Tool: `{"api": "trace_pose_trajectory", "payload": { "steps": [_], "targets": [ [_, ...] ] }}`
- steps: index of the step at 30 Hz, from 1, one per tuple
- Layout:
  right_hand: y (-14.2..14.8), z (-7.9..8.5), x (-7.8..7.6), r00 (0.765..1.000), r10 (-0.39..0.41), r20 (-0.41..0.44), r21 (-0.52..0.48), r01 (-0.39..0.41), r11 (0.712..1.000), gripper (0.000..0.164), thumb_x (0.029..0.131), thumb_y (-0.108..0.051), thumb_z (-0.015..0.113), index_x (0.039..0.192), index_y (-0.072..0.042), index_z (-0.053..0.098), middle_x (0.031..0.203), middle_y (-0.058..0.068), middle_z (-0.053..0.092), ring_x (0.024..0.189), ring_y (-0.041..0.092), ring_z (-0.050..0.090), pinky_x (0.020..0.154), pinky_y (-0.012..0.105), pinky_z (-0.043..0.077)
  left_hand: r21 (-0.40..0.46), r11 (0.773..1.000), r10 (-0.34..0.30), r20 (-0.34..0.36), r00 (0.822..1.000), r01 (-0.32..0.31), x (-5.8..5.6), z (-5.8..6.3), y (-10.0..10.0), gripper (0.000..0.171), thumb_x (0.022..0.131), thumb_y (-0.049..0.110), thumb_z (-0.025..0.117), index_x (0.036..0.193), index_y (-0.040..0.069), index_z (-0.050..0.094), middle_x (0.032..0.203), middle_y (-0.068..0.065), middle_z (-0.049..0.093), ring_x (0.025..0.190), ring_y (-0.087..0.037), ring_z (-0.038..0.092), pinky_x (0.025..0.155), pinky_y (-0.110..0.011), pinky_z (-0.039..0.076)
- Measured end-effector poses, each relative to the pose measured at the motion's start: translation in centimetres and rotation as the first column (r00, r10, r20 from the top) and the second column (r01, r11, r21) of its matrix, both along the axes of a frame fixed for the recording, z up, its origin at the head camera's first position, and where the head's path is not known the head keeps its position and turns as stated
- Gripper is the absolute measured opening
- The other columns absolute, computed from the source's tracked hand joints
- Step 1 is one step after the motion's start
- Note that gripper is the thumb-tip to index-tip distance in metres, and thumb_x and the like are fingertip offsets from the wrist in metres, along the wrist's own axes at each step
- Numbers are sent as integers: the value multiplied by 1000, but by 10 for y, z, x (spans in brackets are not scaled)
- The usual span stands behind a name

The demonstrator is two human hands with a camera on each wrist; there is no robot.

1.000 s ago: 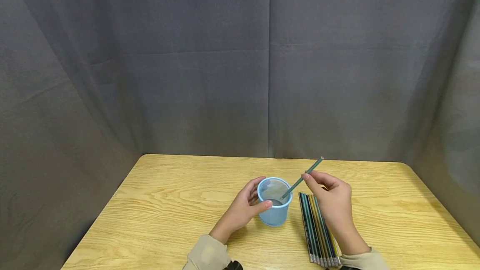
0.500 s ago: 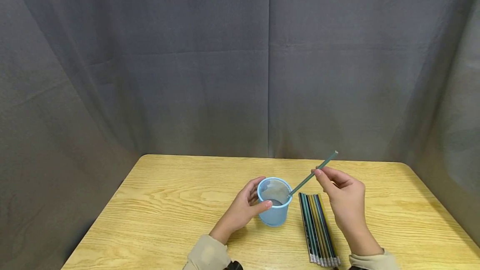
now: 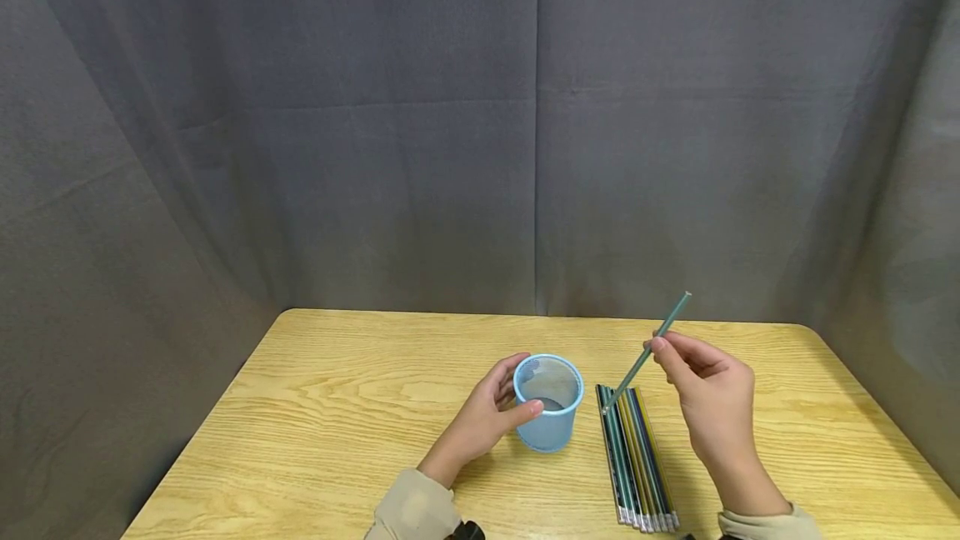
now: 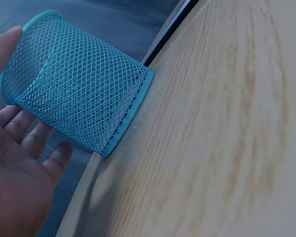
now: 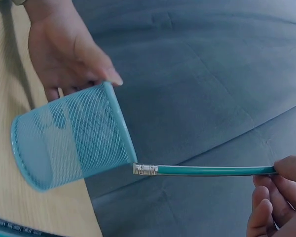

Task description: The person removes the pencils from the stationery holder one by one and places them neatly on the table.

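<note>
A light blue mesh pencil cup stands upright on the table. My left hand holds it from the left, thumb at the rim and fingers around the far side; the left wrist view shows that hand against the mesh cup. Between thumb and fingertips, my right hand pinches a green pencil that slants down to the left. Its metal ferrule end points toward the cup, as the right wrist view shows the pencil. No pencils can be seen inside the cup.
A row of several pencils, green, dark and yellow, lies side by side on the wooden table, right of the cup, ferrule ends toward me. Grey curtains hang behind and at both sides.
My right hand has moved right and drawn the pencil's lower end out of the cup, past its rim, to over the row of pencils. The left hand and cup have hardly moved.
</note>
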State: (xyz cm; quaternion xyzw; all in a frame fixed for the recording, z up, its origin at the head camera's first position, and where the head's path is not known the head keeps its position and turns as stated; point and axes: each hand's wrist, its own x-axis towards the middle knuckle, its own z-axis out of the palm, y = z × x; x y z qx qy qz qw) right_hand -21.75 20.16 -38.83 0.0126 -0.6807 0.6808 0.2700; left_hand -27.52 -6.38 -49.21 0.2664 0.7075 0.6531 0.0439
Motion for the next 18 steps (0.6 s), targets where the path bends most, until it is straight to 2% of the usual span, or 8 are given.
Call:
{"api": "trace_pose_trajectory", "payload": {
  "steps": [3,6,10,18],
  "targets": [
    [5,-4,0,999,-13,30,38,11,999,26,89,-11,75,105,9,72,84,-1,75,75,9,64,63,17,49,1,1000,2,1,1000,-2,-1,-1,0,67,93,27,72,150,21,39,141,-1,53,131,-25,49,109,-42,37],
    [10,-9,-1,998,-44,55,120,37,992,28,91,-15,74,107,7,73,86,-4,75,80,8,64,66,16,50,0,1000,1,-1,1000,-1,-1,-1,0,67,93,27,72,150,20,39,142,-1,53,132,-25,48,109,-42,37],
    [15,-16,-2,995,-76,65,215,61,975,31,92,-20,73,109,5,73,88,-6,75,85,7,64,70,16,52,0,1000,-1,-3,1000,1,-1,0,0,67,93,27,72,150,19,38,142,-2,52,132,-26,48,110,-43,37],
    [26,-26,-3,989,-109,99,337,69,939,33,93,-26,72,111,1,74,93,-7,74,83,5,62,65,15,51,6,1000,-9,-1,1000,9,0,0,0,66,93,26,71,150,19,38,142,-3,52,132,-27,48,110,-44,36]
  ]
}}
